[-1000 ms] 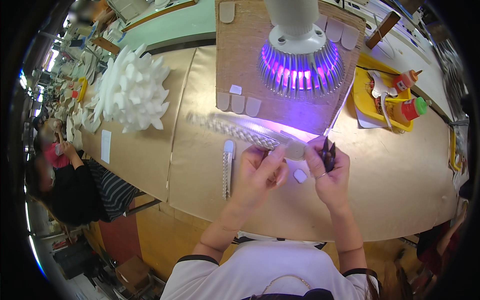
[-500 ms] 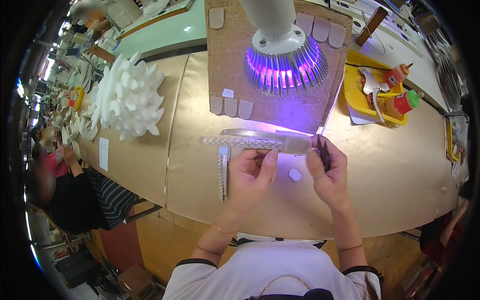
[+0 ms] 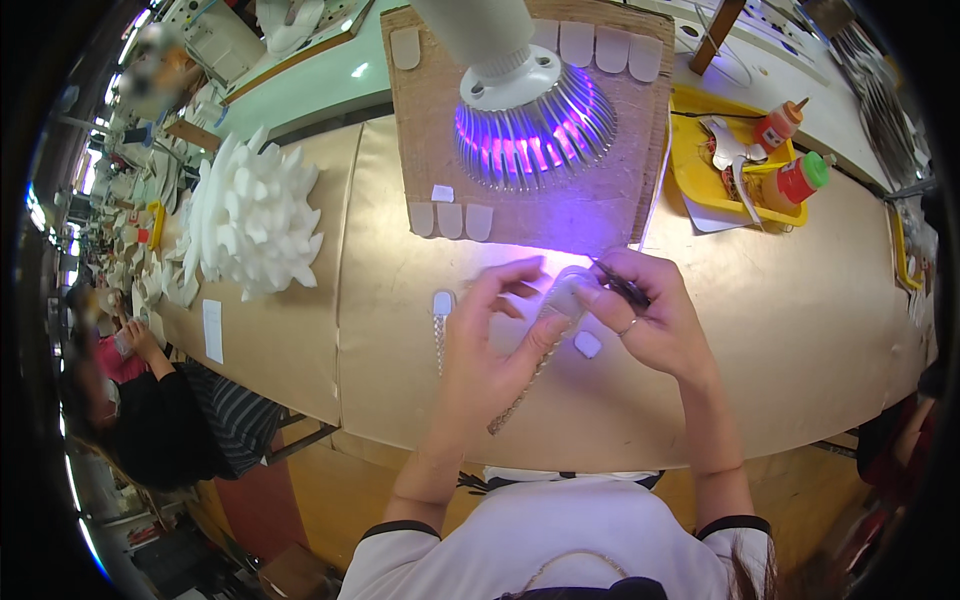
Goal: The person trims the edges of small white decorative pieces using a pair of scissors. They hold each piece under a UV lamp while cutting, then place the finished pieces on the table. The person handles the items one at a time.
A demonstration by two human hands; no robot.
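A pale braided strap (image 3: 520, 400) with a smooth rounded end hangs slantwise in front of me. My right hand (image 3: 655, 315) pinches its rounded end between thumb and fingers. Dark thread snips (image 3: 622, 285) are also tucked in that hand. My left hand (image 3: 490, 345) has its fingers spread, its thumb lying against the strap's side. On the table beyond my left wrist lies another braided strap (image 3: 440, 335), partly hidden by the hand. A small whitish tab (image 3: 587, 345) rests below my right hand.
A lamp (image 3: 535, 125) glowing violet hangs over a cardboard sheet (image 3: 420, 130) bearing several pale rounded tabs. At right, a yellow tray (image 3: 690, 165) holds two bottles and metal tools. White foam-like pieces (image 3: 255, 215) are heaped at left, near a paper slip (image 3: 212, 330). A co-worker sits far left.
The strap has swung from lying level to slanting, its braided tail now toward me. My left fingers have spread from their pinch, and my right hand has taken the rounded end.
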